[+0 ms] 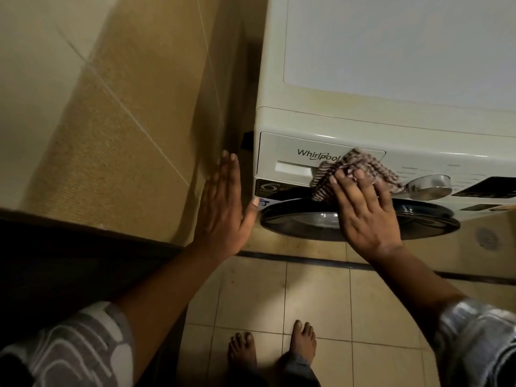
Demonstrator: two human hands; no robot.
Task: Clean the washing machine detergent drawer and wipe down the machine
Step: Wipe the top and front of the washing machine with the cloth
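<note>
- Left hand (223, 208): flat and upright, fingers straight and together, thumb spread sideways; bare forearm reaching forward from a grey-and-white patterned sleeve (78, 347).
- Right hand (365, 216): palm down, fingers spread and nearly straight, pressing forward, wrist slightly bent.

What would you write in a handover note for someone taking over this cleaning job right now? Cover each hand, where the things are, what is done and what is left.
Left hand: open, fingers straight, at the washing machine's front left corner, holding nothing.
Right hand: flat, pressing the striped cloth against the machine's front at the right end of the detergent drawer.
Drawer: pushed in, flush.
Done: front wipe under way; whether the drawer's inside is cleaned cannot be told.
Left: likely the dial, door and top.
</note>
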